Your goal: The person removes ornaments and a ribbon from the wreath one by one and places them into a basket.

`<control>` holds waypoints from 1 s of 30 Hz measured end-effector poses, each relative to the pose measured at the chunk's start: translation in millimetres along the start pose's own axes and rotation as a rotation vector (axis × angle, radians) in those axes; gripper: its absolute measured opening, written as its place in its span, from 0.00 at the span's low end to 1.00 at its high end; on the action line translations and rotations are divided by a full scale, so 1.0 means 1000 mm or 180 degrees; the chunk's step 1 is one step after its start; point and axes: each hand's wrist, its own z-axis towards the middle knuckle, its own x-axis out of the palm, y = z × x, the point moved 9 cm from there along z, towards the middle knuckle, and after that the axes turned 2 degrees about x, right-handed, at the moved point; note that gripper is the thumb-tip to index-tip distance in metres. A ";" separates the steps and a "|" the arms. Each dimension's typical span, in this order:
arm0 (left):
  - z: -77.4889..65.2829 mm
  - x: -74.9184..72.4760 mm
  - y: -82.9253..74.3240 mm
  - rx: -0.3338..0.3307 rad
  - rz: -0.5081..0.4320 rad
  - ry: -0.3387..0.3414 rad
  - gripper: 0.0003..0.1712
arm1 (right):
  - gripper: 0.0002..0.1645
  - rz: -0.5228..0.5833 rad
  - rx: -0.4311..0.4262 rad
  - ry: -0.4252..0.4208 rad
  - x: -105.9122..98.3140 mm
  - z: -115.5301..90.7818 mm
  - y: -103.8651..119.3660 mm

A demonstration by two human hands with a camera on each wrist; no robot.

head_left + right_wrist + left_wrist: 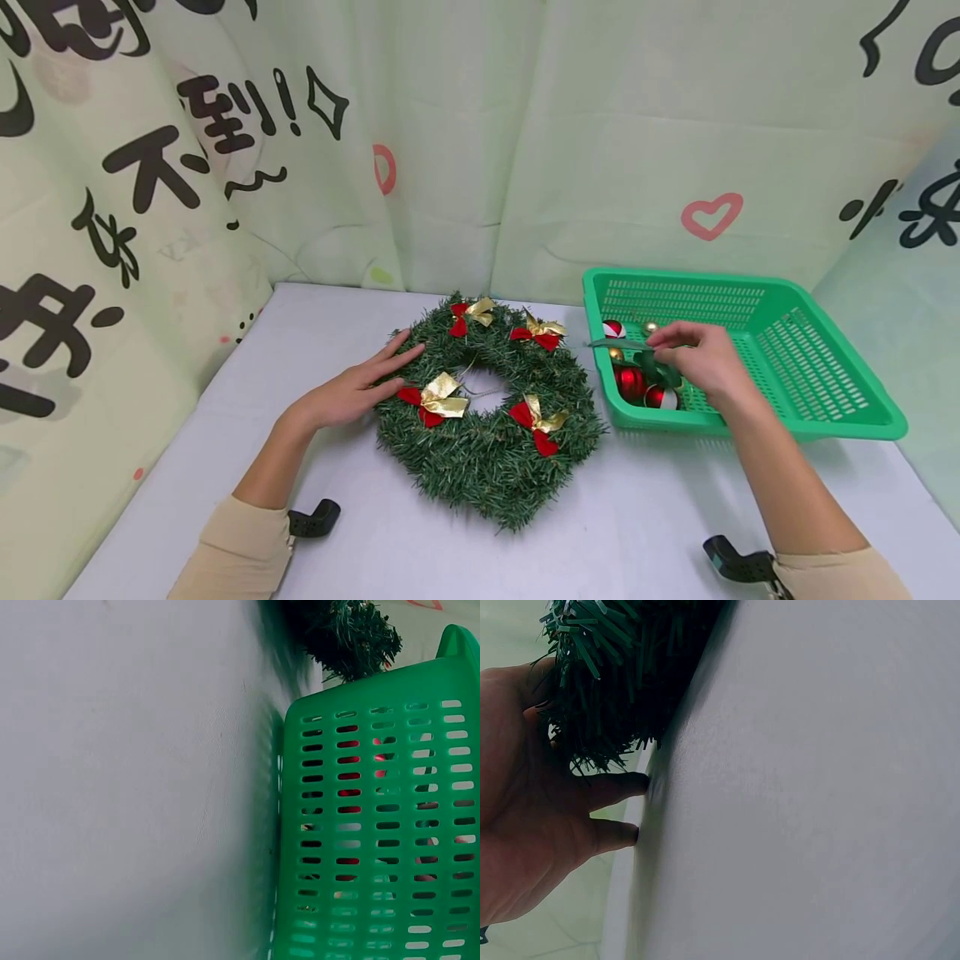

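A green wreath (480, 467) with several red-and-gold bows (444, 398) lies flat on the table. My left hand (352, 392) rests on its left side, with fingers spread straight over the needles. In the left wrist view, fingers (615, 834) reach down to the table beside the wreath's edge. Over the left part of a green basket (750, 423), my right hand (697, 358) pinches a dark green leafy piece (624, 343) between thumb and fingers. Below that hand are a red ball (630, 383), red-and-white balls (662, 397) and small gold balls (651, 327). The basket's wall hides the right hand in the right wrist view.
The white table (600, 508) meets a pale printed curtain (450, 150) at the back and left. The basket stands close to the wreath's right side, its slotted wall (360, 825) rising above the tabletop. Black wrist devices (315, 518) sit near both cuffs.
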 end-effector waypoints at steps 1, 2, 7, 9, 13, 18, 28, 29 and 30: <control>0.000 0.000 0.000 0.0002 0.0006 -0.0002 0.33 | 0.17 -0.0007 0.0007 0.0003 -0.001 0.000 -0.001; 0.000 0.000 0.000 0.0005 0.0011 -0.0004 0.33 | 0.17 -0.0040 0.0026 0.0007 -0.002 0.000 -0.003; 0.000 0.000 0.001 0.0016 0.0009 -0.0005 0.33 | 0.17 -0.0103 0.0114 0.0027 -0.004 -0.001 -0.011; 0.000 0.001 0.001 0.0017 0.0001 -0.0004 0.33 | 0.17 -0.0100 0.0155 0.0037 -0.004 -0.001 -0.013; 0.000 0.001 0.000 0.0015 -0.0011 -0.0004 0.34 | 0.17 -0.0118 0.0223 0.0066 -0.005 -0.002 -0.015; -0.001 0.001 0.000 0.0019 0.0011 -0.0005 0.33 | 0.17 -0.0178 0.0248 0.0091 -0.009 -0.004 -0.017; -0.001 0.000 0.000 0.0012 0.0017 -0.0009 0.33 | 0.18 -0.0384 0.0315 -0.0054 -0.017 -0.003 -0.022; -0.001 0.000 -0.001 0.0010 0.0017 -0.0006 0.33 | 0.18 -0.0418 0.0324 -0.0086 -0.018 -0.003 -0.023; -0.001 0.000 -0.001 0.0010 0.0015 -0.0005 0.33 | 0.18 -0.0462 0.0341 -0.0121 -0.020 -0.004 -0.024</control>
